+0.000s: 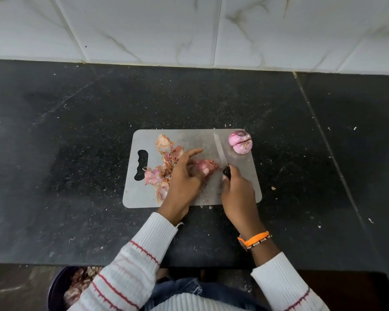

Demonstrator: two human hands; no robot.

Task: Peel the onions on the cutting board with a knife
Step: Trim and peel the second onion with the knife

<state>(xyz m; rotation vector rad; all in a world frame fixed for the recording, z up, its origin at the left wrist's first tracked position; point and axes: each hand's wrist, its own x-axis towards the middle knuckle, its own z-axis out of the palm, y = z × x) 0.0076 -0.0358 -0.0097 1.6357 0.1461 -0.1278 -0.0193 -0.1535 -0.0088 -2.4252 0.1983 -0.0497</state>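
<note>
A grey cutting board [144,194] lies on the dark counter. My left hand [184,178] holds a small reddish onion [206,164] down on the board, index finger stretched out. My right hand [236,194] grips the black handle of a knife [219,148]; the blade points away from me, just right of the held onion. A peeled pink onion [240,142] sits at the board's far right corner. A pile of onion skins [164,162] lies on the board's left half.
The black stone counter [76,153] runs to a white tiled wall [189,30] behind. Small skin scraps dot the counter. Below the counter's front edge, at lower left, stands a dark bin [58,288] holding peels.
</note>
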